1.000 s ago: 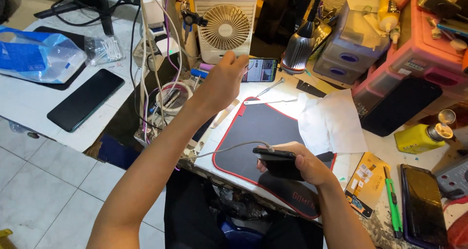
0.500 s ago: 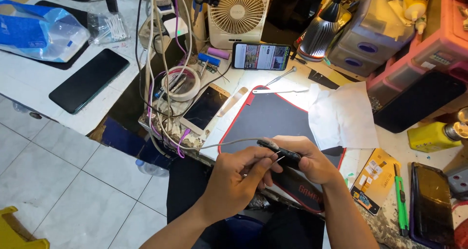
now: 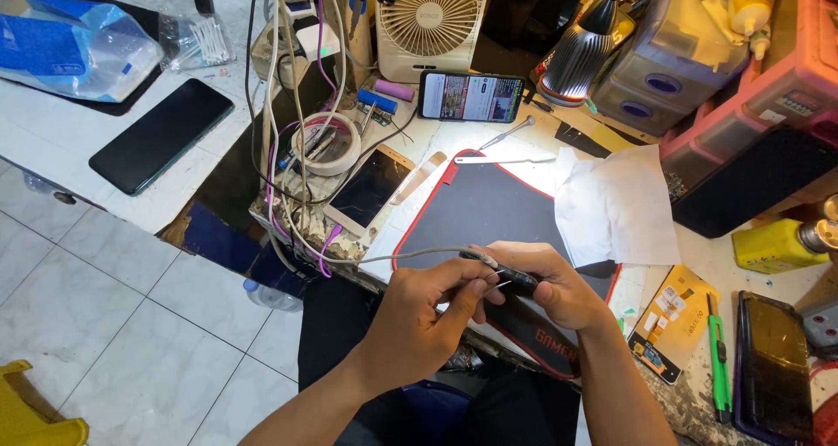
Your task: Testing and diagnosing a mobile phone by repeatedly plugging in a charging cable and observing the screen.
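Small white fan (image 3: 430,20) at back, lit phone (image 3: 471,96) just beside. Tape roll (image 3: 327,144) near cables. Dark phone (image 3: 161,135) on left table w/ blue bag (image 3: 61,46). Yellow bottle (image 3: 777,245) and green cutter (image 3: 717,359) at right.

This is a small phone-repair workbench — crowded and well used. Several phones lie about: a dark phone (image 3: 161,136) on the white side table (image 3: 105,193), another with a lit screen (image 3: 471,96) propped by the desk fan (image 3: 428,18). A black work mat (image 3: 489,210), stacked parts drawers (image 3: 663,79) (plastic, grey) and tangled cables (image 3: 288,149) fill the rest.
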